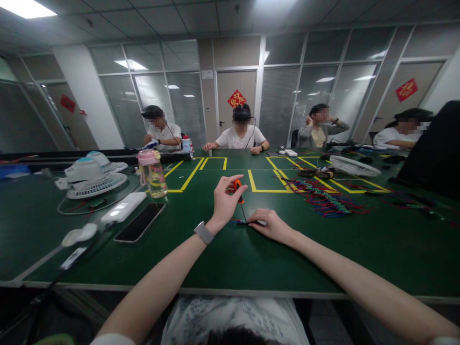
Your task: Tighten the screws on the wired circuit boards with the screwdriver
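Note:
My left hand (pixel 224 201) is closed round the orange handle of a small screwdriver (pixel 237 190), held upright with its tip pointing down at a small part (pixel 244 222) with red and blue wires on the green table (pixel 230 258). My right hand (pixel 270 224) lies low on the table, its fingers pressed onto that part just right of the screwdriver tip. A watch sits on my left wrist.
A black phone (pixel 140 222), a white power bank (pixel 124 207), a pink-capped bottle (pixel 153 173) and white fans (pixel 94 178) lie at the left. A bundle of red and blue wires (pixel 325 200) lies to the right. Several people sit along the far side.

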`<state>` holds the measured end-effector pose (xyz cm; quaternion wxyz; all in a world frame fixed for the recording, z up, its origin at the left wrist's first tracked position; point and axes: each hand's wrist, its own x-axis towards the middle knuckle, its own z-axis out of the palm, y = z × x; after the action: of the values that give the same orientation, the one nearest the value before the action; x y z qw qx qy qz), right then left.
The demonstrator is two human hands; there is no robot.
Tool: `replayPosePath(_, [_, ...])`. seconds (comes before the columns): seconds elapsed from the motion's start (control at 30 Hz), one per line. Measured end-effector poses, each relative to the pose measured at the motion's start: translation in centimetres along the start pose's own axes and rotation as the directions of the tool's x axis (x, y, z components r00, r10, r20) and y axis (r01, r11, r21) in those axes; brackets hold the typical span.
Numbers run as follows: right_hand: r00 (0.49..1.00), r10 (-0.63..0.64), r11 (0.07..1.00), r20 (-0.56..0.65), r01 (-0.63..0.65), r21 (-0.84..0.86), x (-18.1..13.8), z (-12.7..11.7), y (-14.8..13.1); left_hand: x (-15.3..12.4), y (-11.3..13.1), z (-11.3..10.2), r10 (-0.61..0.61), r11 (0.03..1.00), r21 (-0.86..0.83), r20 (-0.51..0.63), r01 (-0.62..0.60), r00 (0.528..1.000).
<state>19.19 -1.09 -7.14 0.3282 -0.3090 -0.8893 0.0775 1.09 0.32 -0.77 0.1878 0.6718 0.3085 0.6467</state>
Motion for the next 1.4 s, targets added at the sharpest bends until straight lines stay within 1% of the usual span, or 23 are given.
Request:
replayPosePath(0.1, [0.999, -0.052, 0.999, 0.003, 0.052, -0.006, 0.0, 0.0, 0.1, -0.2, 0.0, 0.1, 0.008, 1.000, 0.030, -0.041, -0.007, 0.999])
replayPosePath(0.17, [0.995, -0.095, 0.995, 0.007, 0.095, -0.012, 0.1, -0.1, 0.1, -0.3, -0.1, 0.4, -0.037, 0.999, -0.013, -0.072, 0.036, 0.997])
replayPosePath(0.2, [0.993, -0.114, 0.993, 0.009, 0.114, -0.017, 0.1, -0.1, 0.1, -0.2, -0.2, 0.5, -0.082, 0.995, -0.062, -0.103, 0.076, 0.991])
replayPosePath(0.27, [0.990, -0.138, 0.990, 0.010, 0.138, -0.024, 0.2, -0.2, 0.2, 0.1, -0.4, 0.6, -0.210, 0.963, -0.212, -0.210, 0.165, 0.955])
replayPosePath(0.33, [0.991, -0.136, 0.990, 0.013, 0.137, -0.022, 0.2, -0.2, 0.2, 0.6, -0.4, 0.3, -0.305, 0.916, -0.360, -0.340, 0.176, 0.890])
replayPosePath(0.37, [0.992, -0.127, 0.992, 0.015, 0.128, -0.016, 0.3, -0.2, 0.2, 0.9, -0.2, 0.0, -0.307, 0.909, -0.389, -0.383, 0.149, 0.871])
replayPosePath(0.4, [0.993, -0.115, 0.993, 0.016, 0.116, -0.007, 0.3, -0.1, 0.2, 1.2, -0.1, -0.3, -0.266, 0.922, -0.370, -0.390, 0.115, 0.882])
replayPosePath(0.43, [0.995, -0.102, 0.995, 0.018, 0.102, 0.002, 0.3, -0.2, 0.2, 1.5, 0.1, -0.7, -0.203, 0.947, -0.307, -0.350, 0.092, 0.914])
replayPosePath(0.47, [0.996, -0.085, 0.996, 0.019, 0.085, 0.009, 0.3, -0.2, 0.2, 1.7, 0.3, -1.1, -0.140, 0.974, -0.210, -0.242, 0.089, 0.960])
replayPosePath(0.5, [0.998, -0.067, 0.998, 0.019, 0.066, 0.014, 0.4, -0.3, 0.2, 1.9, 0.5, -1.5, -0.094, 0.992, -0.088, -0.059, 0.089, 0.994])
replayPosePath(0.53, [0.999, -0.047, 0.999, 0.022, 0.046, 0.016, 0.4, -0.4, 0.3, 1.9, 0.5, -1.8, -0.081, 0.997, 0.028, 0.175, 0.077, 0.981])
replayPosePath(0.57, [0.999, -0.026, 1.000, 0.027, 0.026, 0.016, 0.4, -0.6, 0.3, 1.8, 0.4, -1.9, -0.095, 0.991, 0.123, 0.359, 0.054, 0.929])
replayPosePath(0.6, [0.999, -0.006, 1.000, 0.031, 0.006, 0.013, 0.4, -0.7, 0.3, 1.6, 0.3, -2.0, -0.126, 0.979, 0.204, 0.499, 0.025, 0.857])
replayPosePath(0.63, [0.999, 0.010, 1.000, 0.035, -0.011, 0.008, 0.4, -0.9, 0.4, 1.4, -0.1, -2.0, -0.161, 0.962, 0.272, 0.607, -0.013, 0.778])
replayPosePath(0.67, [0.999, 0.021, 1.000, 0.037, -0.021, 0.005, 0.4, -1.0, 0.4, 1.1, -0.4, -2.0, -0.200, 0.938, 0.341, 0.680, -0.063, 0.705])
replayPosePath(0.7, [0.999, 0.027, 1.000, 0.039, -0.027, 0.004, 0.4, -1.1, 0.5, 0.8, -0.9, -1.9, -0.245, 0.906, 0.409, 0.718, -0.109, 0.652])
replayPosePath(0.77, [0.998, 0.034, 0.999, 0.043, -0.035, 0.004, 0.4, -1.1, 0.7, 0.2, -1.6, -1.7, -0.329, 0.849, 0.505, 0.737, -0.157, 0.591])
replayPosePath(0.83, [0.998, 0.062, 0.998, 0.033, -0.063, 0.008, 0.6, -0.9, 0.7, -0.1, -2.1, -1.5, -0.384, 0.815, 0.551, 0.747, -0.181, 0.543])
replayPosePath(0.87, [0.995, 0.093, 0.996, 0.022, -0.094, 0.012, 0.6, -0.8, 0.7, -0.2, -2.2, -1.5, -0.399, 0.806, 0.561, 0.749, -0.187, 0.530])
replayPosePath(0.97, [0.981, 0.196, 0.979, -0.001, -0.196, 0.049, 1.0, -0.3, 0.5, -0.2, -2.0, -1.4, -0.404, 0.794, 0.573, 0.746, -0.202, 0.529])
replayPosePath(1.03, [0.976, 0.219, 0.973, 0.006, -0.219, 0.071, 1.2, -0.2, 0.4, -0.2, -1.8, -1.4, -0.398, 0.787, 0.578, 0.743, -0.217, 0.539])
replayPosePath(1.27, [0.987, 0.149, 0.989, 0.060, -0.150, 0.011, 1.6, -0.7, 0.3, -0.2, -1.6, -1.2, -0.394, 0.765, 0.593, 0.740, -0.252, 0.544])
replayPosePath(1.4, [0.993, 0.041, 0.998, 0.113, -0.036, -0.050, 1.7, -1.2, -0.2, -0.3, -1.6, -1.1, -0.395, 0.748, 0.605, 0.736, -0.272, 0.550])
